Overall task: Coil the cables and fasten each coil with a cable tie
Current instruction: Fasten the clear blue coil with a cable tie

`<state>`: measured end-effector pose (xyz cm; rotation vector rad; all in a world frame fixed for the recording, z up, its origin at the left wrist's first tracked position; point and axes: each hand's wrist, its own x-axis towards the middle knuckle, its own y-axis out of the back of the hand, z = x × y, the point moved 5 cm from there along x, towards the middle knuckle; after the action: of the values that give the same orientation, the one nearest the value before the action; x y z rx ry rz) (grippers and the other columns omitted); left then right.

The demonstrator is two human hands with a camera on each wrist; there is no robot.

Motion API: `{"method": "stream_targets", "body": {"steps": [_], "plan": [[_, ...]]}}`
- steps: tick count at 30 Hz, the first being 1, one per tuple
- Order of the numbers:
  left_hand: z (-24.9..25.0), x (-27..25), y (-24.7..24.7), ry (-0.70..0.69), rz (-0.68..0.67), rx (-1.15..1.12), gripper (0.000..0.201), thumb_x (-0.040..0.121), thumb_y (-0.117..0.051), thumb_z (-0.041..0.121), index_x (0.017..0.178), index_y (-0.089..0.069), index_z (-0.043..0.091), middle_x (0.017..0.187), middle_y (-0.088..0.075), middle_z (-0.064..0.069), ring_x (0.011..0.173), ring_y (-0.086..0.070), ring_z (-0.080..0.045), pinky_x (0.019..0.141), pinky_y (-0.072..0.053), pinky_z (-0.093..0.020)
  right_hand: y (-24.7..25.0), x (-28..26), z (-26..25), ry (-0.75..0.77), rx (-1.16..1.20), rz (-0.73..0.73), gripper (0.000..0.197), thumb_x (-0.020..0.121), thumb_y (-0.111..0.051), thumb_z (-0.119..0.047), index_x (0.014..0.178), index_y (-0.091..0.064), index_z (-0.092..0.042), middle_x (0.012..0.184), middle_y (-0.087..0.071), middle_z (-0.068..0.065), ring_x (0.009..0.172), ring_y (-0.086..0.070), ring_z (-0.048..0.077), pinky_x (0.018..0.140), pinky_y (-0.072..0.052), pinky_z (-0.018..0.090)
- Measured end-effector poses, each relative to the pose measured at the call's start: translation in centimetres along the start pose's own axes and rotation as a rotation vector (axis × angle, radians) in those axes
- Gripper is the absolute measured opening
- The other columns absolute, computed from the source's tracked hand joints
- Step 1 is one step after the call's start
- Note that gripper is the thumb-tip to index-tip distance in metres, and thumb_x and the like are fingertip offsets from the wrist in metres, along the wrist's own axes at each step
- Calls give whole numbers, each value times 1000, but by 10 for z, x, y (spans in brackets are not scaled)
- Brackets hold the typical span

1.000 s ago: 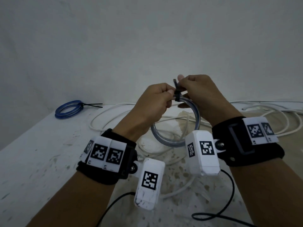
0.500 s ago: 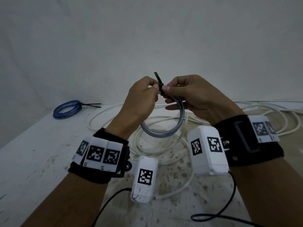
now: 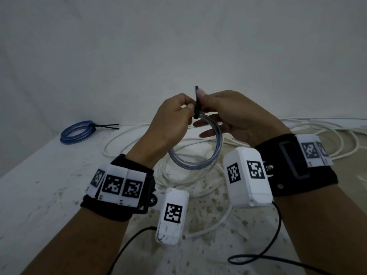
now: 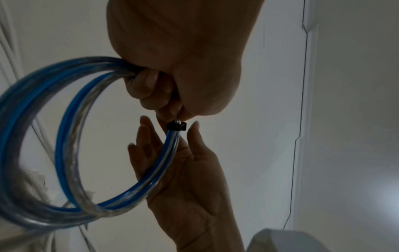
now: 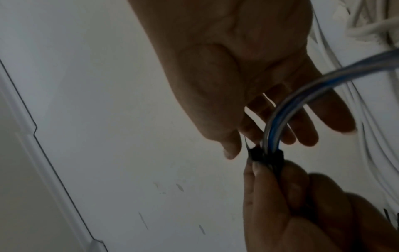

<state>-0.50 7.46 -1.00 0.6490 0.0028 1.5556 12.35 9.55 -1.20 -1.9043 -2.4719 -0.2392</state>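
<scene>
Grip: your left hand (image 3: 171, 118) clamps the blue-and-clear coil (image 3: 195, 159) beside the black cable tie (image 3: 197, 108); your right hand (image 3: 228, 114) pinches the tie's tail. Coil hangs above the surface (image 3: 39, 195), over loose white cable (image 3: 337, 135). Tied blue coil (image 3: 78, 132) lies far left.

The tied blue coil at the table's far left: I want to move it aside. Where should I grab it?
Probably pinch the blue coil at the tied spot, coming from above: it lies flat, and the tie tails point right there.
</scene>
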Motion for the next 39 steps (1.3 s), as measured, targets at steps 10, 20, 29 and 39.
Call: {"method": "stream_targets", "body": {"steps": [10, 20, 29, 39], "plan": [[-4, -4, -19, -53, -90, 41, 27, 100, -43, 13, 77, -55, 16, 56, -49, 12, 50, -41, -4, 55, -31, -26, 8, 0, -2, 44, -45, 189, 24, 92, -67, -18, 91, -71, 5, 75, -71, 14, 63, -70, 20, 65, -62, 36], [2, -7, -20, -157, -96, 113, 28, 101, -42, 17, 75, -51, 22, 64, -52, 7, 55, -43, -4, 59, -36, -25, 12, 5, 1, 80, 20, 279, 23, 91, -68, -13, 77, -70, 5, 69, -68, 16, 66, -69, 28, 74, -61, 47], [-3, -7, -25, -81, -51, 38, 28, 100, -50, 30, 77, -58, 18, 50, -52, 15, 47, -46, 2, 54, -34, -18, 13, 7, 5, 89, -93, 220, 25, 92, -68, -21, 83, -75, 0, 77, -74, 15, 72, -74, 25, 71, -62, 37], [-9, -9, -33, -108, -8, 73, 20, 95, -60, 29, 81, -59, 14, 60, -53, 15, 50, -50, 9, 49, -33, -5, 19, 9, 3, 113, -306, 298, 27, 89, -69, -23, 79, -75, 1, 68, -71, 13, 60, -70, 23, 73, -62, 40]]}}
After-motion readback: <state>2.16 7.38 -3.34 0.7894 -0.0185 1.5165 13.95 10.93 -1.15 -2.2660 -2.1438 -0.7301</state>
